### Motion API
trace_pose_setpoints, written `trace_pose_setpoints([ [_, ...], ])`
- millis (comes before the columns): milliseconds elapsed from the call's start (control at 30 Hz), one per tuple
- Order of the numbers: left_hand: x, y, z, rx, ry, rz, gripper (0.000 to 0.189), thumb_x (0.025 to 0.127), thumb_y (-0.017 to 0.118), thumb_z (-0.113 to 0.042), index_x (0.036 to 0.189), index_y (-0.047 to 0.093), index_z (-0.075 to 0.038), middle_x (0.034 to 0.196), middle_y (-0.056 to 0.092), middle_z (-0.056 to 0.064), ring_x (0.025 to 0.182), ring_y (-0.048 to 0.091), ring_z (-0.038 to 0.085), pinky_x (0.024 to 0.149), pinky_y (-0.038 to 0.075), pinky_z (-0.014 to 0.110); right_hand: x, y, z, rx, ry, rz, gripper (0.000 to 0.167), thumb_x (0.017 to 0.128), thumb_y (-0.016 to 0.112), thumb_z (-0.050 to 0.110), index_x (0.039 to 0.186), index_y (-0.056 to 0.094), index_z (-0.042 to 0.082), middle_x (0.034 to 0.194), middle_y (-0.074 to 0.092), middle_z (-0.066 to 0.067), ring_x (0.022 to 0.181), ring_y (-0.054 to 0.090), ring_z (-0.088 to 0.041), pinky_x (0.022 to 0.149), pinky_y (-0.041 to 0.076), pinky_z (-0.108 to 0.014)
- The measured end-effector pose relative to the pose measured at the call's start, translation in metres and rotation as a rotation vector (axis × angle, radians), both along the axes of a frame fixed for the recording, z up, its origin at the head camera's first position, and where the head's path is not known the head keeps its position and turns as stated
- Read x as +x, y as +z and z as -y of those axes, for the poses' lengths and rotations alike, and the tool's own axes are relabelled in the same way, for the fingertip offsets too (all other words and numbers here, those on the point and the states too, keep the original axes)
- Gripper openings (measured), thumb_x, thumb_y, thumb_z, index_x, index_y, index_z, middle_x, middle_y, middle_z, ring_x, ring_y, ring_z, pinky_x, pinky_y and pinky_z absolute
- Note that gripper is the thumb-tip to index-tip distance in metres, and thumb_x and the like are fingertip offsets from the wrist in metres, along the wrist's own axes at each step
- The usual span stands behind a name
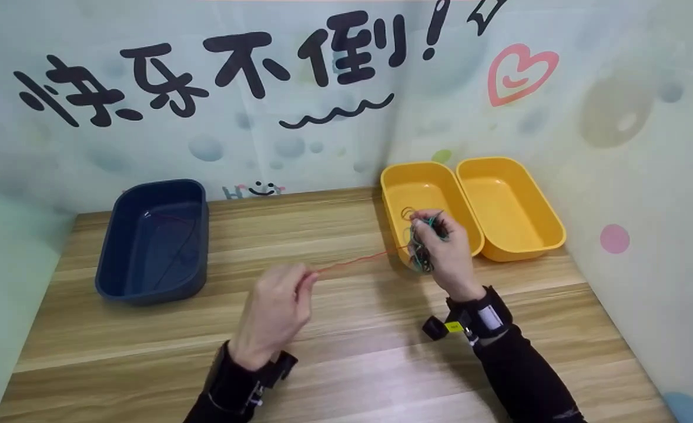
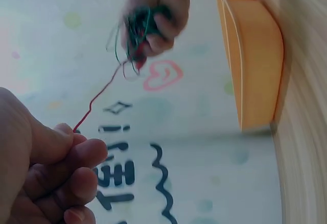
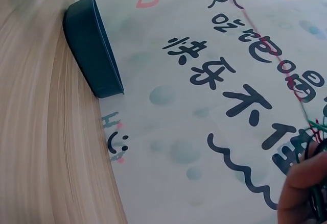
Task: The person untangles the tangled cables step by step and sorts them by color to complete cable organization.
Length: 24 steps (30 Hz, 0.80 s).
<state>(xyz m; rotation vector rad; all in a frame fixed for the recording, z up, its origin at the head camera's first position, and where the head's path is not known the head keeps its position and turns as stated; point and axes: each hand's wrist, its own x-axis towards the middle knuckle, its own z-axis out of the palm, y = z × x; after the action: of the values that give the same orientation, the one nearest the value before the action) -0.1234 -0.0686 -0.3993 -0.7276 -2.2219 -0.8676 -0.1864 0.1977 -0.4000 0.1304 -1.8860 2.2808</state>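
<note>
My left hand (image 1: 275, 308) pinches the end of a thin red wire (image 1: 355, 259) between thumb and forefinger. The strand runs taut to a tangled bundle of green, black and red wires (image 1: 421, 249), which my right hand (image 1: 449, 258) grips above the front of the left yellow bin (image 1: 390, 200). Loose green loops stick out of the bundle (image 2: 139, 27) in the left wrist view. Only part of the tangle shows at the edge of the right wrist view, beside my right fingers (image 3: 299, 183).
A dark blue bin (image 1: 106, 258) stands at the left of the wooden table (image 1: 322, 364), with a few thin strands inside. Another yellow bin (image 1: 549, 217) sits at the right against the first. A printed backdrop (image 1: 322, 147) rises behind the table.
</note>
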Motion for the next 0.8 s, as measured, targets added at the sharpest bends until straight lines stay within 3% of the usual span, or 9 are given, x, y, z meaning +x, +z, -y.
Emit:
trace_pose_setpoints([
  [167,-0.015,-0.001,0.021,0.044,0.094,0.019,0.007,0.088,0.066,-0.001,0.081,0.064,-0.002,0.067,0.058,0.005,0.059,0.053,0.014,0.052,0.046,0.027,0.010,0.002,0.002,0.174,0.205,0.014,0.011,0.091,0.058,-0.001,0.101,0.061,0.002,0.103,0.065,-0.008,0.076,0.059,-0.014,0.062,0.054,-0.026],
  [333,-0.023,-0.001,0.036,0.085,0.156,-0.018,0.005,0.088,0.065,0.000,0.083,0.067,0.000,0.068,0.062,0.008,0.058,0.056,0.017,0.051,0.045,0.032,0.020,0.005,0.004,0.275,0.405,0.005,0.011,0.088,0.063,0.001,0.099,0.059,0.001,0.096,0.068,-0.005,0.065,0.057,-0.011,0.054,0.049,-0.022],
  [567,-0.027,0.001,0.045,0.105,0.187,-0.072,0.004,0.086,0.067,0.002,0.082,0.067,0.001,0.066,0.061,0.007,0.055,0.055,0.016,0.049,0.042,0.031,0.027,0.007,0.007,0.507,0.515,0.004,0.015,0.089,0.067,0.008,0.100,0.061,0.000,0.087,0.062,-0.004,0.068,0.057,-0.009,0.060,0.050,-0.022],
  [733,-0.030,-0.001,0.051,0.105,0.208,-0.066,0.006,0.087,0.066,0.001,0.081,0.067,0.001,0.064,0.061,0.008,0.054,0.054,0.018,0.049,0.042,0.032,0.031,0.006,0.011,0.566,0.580,-0.028,0.014,0.092,0.064,0.009,0.102,0.064,0.000,0.084,0.062,-0.005,0.067,0.058,-0.008,0.059,0.051,-0.022],
  [800,-0.032,-0.003,0.054,0.105,0.211,-0.052,0.007,0.088,0.065,0.000,0.082,0.067,0.001,0.065,0.062,0.008,0.054,0.054,0.017,0.049,0.042,0.032,0.032,0.005,0.012,0.581,0.604,-0.093,0.014,0.092,0.063,0.008,0.103,0.064,0.000,0.087,0.064,-0.007,0.070,0.057,-0.006,0.062,0.051,-0.021],
])
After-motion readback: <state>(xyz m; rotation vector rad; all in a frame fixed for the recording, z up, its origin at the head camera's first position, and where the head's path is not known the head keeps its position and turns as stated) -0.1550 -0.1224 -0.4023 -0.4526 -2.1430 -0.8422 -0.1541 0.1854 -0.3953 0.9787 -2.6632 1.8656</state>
